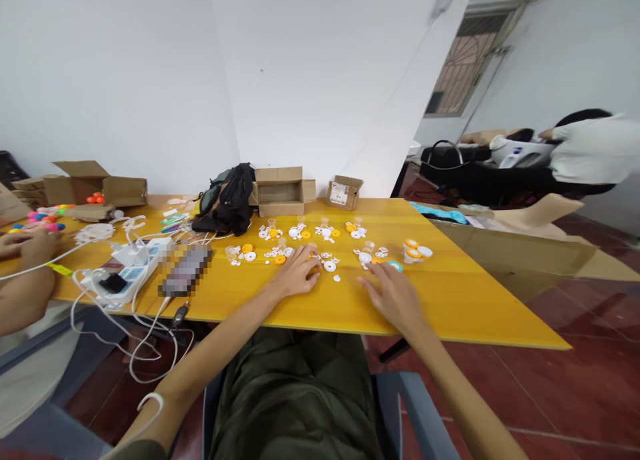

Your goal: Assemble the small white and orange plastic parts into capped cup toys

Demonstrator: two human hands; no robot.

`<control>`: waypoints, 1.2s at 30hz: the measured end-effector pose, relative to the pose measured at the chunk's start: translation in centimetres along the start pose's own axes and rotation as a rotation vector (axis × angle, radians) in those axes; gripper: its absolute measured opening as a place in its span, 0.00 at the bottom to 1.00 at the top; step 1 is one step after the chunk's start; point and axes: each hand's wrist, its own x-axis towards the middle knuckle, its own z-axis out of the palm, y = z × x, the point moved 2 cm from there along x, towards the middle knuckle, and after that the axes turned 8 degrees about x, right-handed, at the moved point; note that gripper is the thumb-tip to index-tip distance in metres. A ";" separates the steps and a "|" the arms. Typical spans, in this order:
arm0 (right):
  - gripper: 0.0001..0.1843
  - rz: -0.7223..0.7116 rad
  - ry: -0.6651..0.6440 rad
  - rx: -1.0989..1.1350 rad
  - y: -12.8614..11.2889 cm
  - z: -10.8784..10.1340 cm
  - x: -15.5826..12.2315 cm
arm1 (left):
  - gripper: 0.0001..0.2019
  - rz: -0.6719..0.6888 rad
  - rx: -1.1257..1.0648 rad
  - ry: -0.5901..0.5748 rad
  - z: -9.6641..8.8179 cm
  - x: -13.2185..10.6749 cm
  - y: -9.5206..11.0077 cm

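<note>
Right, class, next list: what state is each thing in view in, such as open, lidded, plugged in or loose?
Middle cardboard box: open, flaps spread
Small cardboard box: open at the top
Box by the orange items: open
Power strip: plugs in it
Black bag: slumped
White and yellow parts: loose, in groups
Right-hand containers: lids on
Left hand: palm down at parts, grip unclear
Right hand: blurred, grip unclear

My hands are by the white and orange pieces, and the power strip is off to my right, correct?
Not quite: the head view shows the power strip off to your left. Your left hand and right hand are by the white and orange pieces.
</note>
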 end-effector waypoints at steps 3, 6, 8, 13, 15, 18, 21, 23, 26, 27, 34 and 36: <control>0.09 0.004 -0.131 0.081 -2.3 1.9 0.6 | 0.08 0.010 -0.006 0.005 0.1 0.0 -0.1; 0.08 0.027 -0.221 0.127 -3.3 3.1 1.9 | 0.11 0.005 -0.004 0.010 0.2 -0.1 -0.2; 0.08 0.021 -0.264 0.149 -3.4 3.4 2.8 | 0.13 -0.003 -0.008 0.020 0.3 -0.1 -0.4; 0.07 0.038 -0.321 0.164 -3.7 3.8 4.1 | 0.14 -0.018 -0.019 0.040 0.5 -0.1 -0.6; 0.07 0.048 -0.338 0.169 -4.0 4.0 4.3 | 0.14 -0.019 -0.019 0.044 0.5 -0.1 -0.6; 0.07 0.056 -0.342 0.162 -4.7 4.4 4.5 | 0.13 -0.017 -0.019 0.053 0.4 0.0 -0.6; 0.07 0.062 -0.321 0.145 -4.8 4.6 4.4 | 0.12 -0.025 -0.022 0.062 0.4 0.0 -0.7; 0.06 0.059 -0.298 0.140 -4.5 4.5 4.1 | 0.13 -0.038 -0.029 0.074 0.4 0.0 -0.8; 0.07 0.051 -0.228 0.141 -3.5 4.0 3.5 | 0.15 -0.073 -0.047 0.104 0.5 0.1 -1.0; 0.08 0.050 -0.199 0.141 -3.1 3.8 3.3 | 0.16 -0.086 -0.055 0.114 0.6 0.1 -1.1; 0.10 0.027 -0.145 0.140 -1.8 4.0 3.4 | 0.23 -0.159 -0.119 0.129 1.4 0.1 -2.0; 0.09 0.030 -0.190 0.156 -2.1 4.5 3.8 | 0.23 -0.163 -0.131 0.119 1.6 0.0 -2.2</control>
